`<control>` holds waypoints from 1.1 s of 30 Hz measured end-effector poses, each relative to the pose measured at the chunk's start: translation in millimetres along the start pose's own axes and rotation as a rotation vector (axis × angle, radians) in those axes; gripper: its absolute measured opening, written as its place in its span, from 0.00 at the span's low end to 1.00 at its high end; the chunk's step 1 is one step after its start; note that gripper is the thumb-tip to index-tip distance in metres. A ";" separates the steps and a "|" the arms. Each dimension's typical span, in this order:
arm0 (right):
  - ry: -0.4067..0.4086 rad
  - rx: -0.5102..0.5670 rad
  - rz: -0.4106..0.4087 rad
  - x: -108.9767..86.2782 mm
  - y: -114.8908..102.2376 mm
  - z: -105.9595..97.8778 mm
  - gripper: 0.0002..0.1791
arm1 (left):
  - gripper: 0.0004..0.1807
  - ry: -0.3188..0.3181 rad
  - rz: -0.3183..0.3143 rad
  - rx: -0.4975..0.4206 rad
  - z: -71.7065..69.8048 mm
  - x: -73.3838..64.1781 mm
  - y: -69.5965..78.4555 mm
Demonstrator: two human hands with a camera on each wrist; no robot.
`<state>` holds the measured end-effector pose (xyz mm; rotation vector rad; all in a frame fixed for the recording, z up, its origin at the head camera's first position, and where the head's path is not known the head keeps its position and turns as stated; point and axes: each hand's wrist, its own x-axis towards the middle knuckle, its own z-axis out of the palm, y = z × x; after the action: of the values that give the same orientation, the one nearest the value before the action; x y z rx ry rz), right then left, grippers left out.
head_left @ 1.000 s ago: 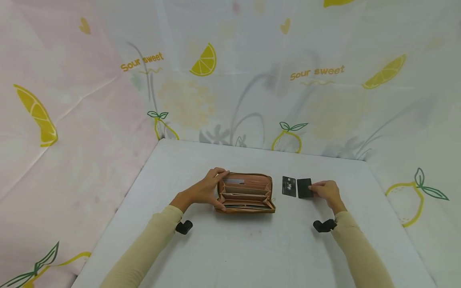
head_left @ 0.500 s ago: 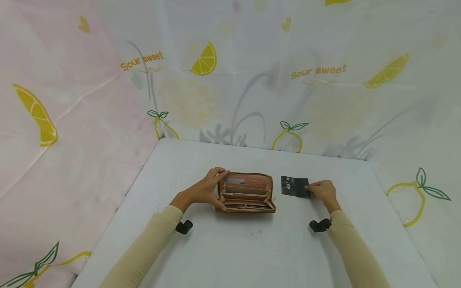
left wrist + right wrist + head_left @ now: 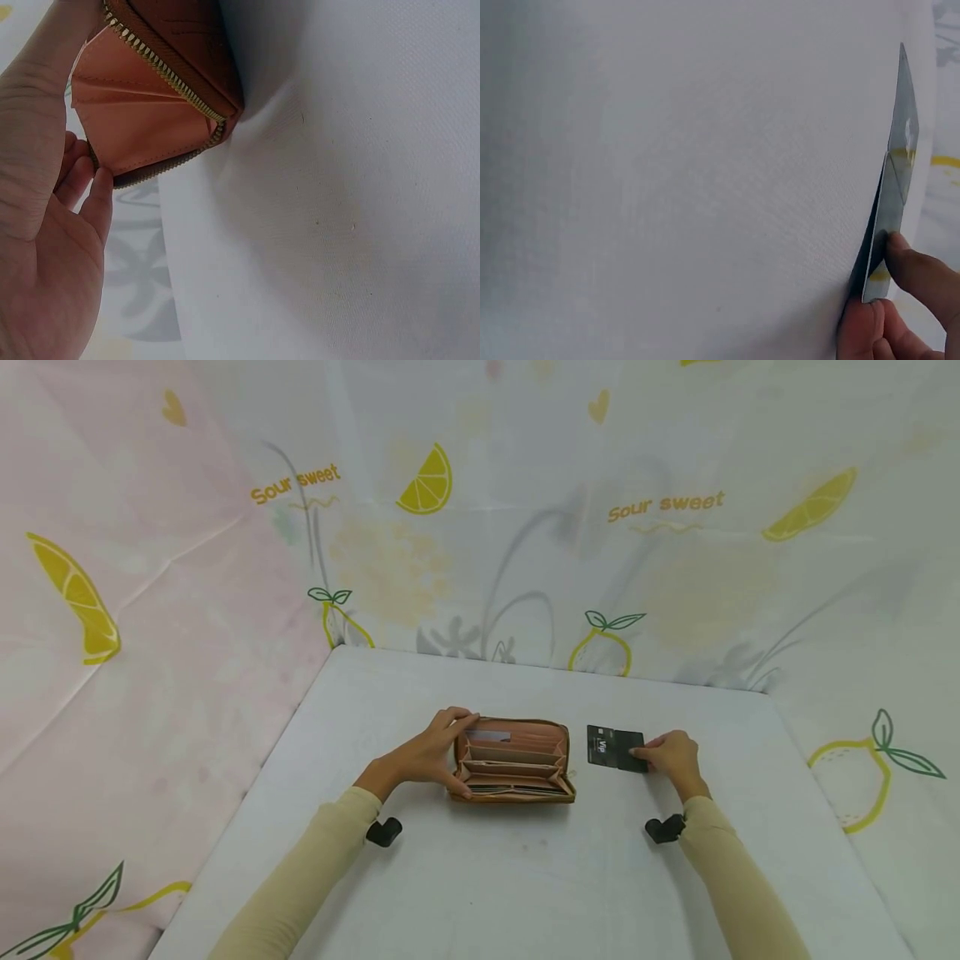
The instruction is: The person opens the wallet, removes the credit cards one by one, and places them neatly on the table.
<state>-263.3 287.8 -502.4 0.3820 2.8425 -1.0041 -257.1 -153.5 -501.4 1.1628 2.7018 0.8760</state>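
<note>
A brown zip wallet (image 3: 517, 758) lies unzipped, its pink-tan compartments facing up. My left hand (image 3: 423, 752) grips its left end, thumb on the near edge and fingers on the far edge. In the left wrist view, fingers of the left hand (image 3: 45, 202) hold the wallet (image 3: 146, 131) by its brass zip edge. To the right of the wallet, my right hand (image 3: 675, 758) pinches a black card (image 3: 628, 742) by its right side. That card's left edge overlaps a black card marked "Vip" (image 3: 600, 747). The right wrist view shows the pinched card (image 3: 889, 210) slightly tilted, its near end raised off the table.
Everything lies on a white-covered table (image 3: 510, 877). A lemon-printed cloth (image 3: 480, 568) hangs behind and at both sides. Several cards (image 3: 513, 791) show in the wallet's near slot, and a pale one (image 3: 487, 736) in its far side. Black wrist cameras (image 3: 385, 832) are on both wrists.
The right hand has moved left with the black card, closing the gap to the "Vip" card until the two overlap. The left hand and wallet stay in place.
</note>
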 end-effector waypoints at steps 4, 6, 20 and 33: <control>0.008 -0.046 -0.005 0.7 -5.3 0.0 0.17 | 0.71 0.007 0.015 0.007 -1.5 -0.1 0.5; 0.011 -0.083 -0.012 2.1 -8.0 0.8 0.16 | 0.71 0.009 0.017 0.009 -2.2 -0.2 0.7; 0.121 -0.132 -0.440 -7.6 -69.8 14.1 0.07 | 0.70 -0.026 -0.041 -0.017 -1.0 -2.8 1.2; -0.034 -0.230 -1.049 -42.5 -150.2 46.9 0.07 | 0.70 -0.017 -0.010 0.009 -2.0 -2.5 4.0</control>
<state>-262.1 137.0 -440.5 -1.2350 3.0078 -0.6976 -253.3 -154.0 -498.0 1.1522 2.6983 0.8496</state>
